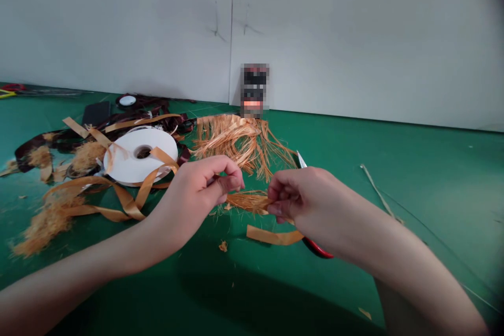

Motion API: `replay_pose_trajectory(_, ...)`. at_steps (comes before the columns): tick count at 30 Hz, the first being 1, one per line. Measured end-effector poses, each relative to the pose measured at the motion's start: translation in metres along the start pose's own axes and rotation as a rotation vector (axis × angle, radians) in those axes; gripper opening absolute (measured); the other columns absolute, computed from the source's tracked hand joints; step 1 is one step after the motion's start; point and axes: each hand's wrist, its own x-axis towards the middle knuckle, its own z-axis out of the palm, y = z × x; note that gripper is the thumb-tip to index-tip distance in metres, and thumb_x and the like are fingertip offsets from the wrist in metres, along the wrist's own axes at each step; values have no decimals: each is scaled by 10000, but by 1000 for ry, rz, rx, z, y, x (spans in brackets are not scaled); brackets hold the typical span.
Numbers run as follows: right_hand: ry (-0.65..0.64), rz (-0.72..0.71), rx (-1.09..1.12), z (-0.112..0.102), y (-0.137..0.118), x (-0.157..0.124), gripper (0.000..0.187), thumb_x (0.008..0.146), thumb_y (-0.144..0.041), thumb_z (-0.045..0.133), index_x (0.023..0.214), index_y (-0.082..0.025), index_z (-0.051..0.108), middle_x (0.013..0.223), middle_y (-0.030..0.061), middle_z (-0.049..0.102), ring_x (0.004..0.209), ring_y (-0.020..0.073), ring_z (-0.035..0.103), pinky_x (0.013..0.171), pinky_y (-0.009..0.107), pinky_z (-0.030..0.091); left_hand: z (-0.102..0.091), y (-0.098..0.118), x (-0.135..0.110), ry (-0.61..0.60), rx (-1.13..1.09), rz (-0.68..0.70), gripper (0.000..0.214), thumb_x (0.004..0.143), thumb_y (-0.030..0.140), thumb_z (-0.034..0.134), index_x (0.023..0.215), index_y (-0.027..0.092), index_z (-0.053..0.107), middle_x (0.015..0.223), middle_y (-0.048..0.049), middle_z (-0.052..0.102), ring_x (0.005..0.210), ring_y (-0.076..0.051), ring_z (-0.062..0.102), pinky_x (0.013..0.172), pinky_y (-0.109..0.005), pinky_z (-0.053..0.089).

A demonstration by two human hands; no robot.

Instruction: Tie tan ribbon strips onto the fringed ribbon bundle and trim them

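Two bare hands meet at the middle of the head-camera view, low in the frame, above a green cutting mat (433, 194). The left hand (207, 191) comes in from the lower left, its fingers curled nearly closed and the thumb pressed against the forefinger; whether it pinches any fine fibres is too small to tell. The right hand (293, 194) comes in from the lower right, closed in a pinch on a frayed ribbon strip (248, 202), a tan-orange piece whose shredded end reaches toward the left hand's fingertips.

Just below the right hand lies a loose tan ribbon piece (273, 236). Scissors with a red handle (317, 248) lie partly under that hand, a steel blade (301, 160) showing above it. A frayed orange fibre bunch (240, 142) sits just beyond the hands at centre.

To the left, a white ribbon spool (139, 156) lies flat, looped by tan ribbon (129, 205). Around it are tufts of shredded fibre (47, 226) and dark brown ribbon (39, 149). At upper left are a black flat object (96, 113) and a small white disc (127, 100). A pixelated object (254, 90) stands against a white wall (334, 37).
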Motion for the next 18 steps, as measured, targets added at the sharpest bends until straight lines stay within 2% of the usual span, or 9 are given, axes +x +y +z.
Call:
replay_pose_trajectory(4,66,78,-146,2,2,1,186,750,-58,514,688,-206,608,775,26,700,718,182,616,575,274,395,0,-4,-3,90,304,267,230,880,59,449,715,174,560,734,10,615,651,-102,535,604,-216,412)
replay_pose_trajectory(7,119,100,-245,6,3,3,202,739,-42,502,698,-212,604,771,20,701,706,190,594,574,288,364,2,-10,-4,159,484,439,259,882,1,402,754,153,569,780,-19,651,714,-116,596,660,-222,448)
replay_pose_trajectory(9,164,95,-331,10,3,3,195,752,-58,503,700,-214,606,713,20,676,640,185,554,550,294,333,5,-13,-4,153,604,472,270,889,-2,389,769,148,580,799,-31,673,686,-125,609,628,-235,451)
replay_pose_trajectory(11,216,90,-363,14,3,3,176,776,-84,515,711,-214,615,672,18,653,594,175,514,529,294,311,6,-14,-3,140,690,439,253,910,37,413,792,156,603,824,-34,701,678,-141,632,612,-253,458)
replay_pose_trajectory(14,255,38,-213,15,1,2,164,788,-86,560,717,-212,638,651,-4,649,584,146,512,534,276,340,5,-11,-2,249,726,434,157,932,126,494,923,173,643,993,-58,729,875,-203,675,765,-318,501)
replay_pose_trajectory(16,281,-15,-56,14,-3,2,139,783,-111,618,698,-215,652,613,-25,631,555,124,503,519,258,355,3,-6,-2,377,710,497,152,922,148,540,1041,169,633,1153,-91,692,1078,-248,626,934,-388,465)
replay_pose_trajectory(18,305,-69,115,12,-7,2,118,776,-142,664,683,-214,654,590,-38,615,526,107,498,503,247,374,2,-1,-4,466,636,546,205,910,137,557,1109,166,600,1232,-105,645,1194,-257,558,1042,-419,398)
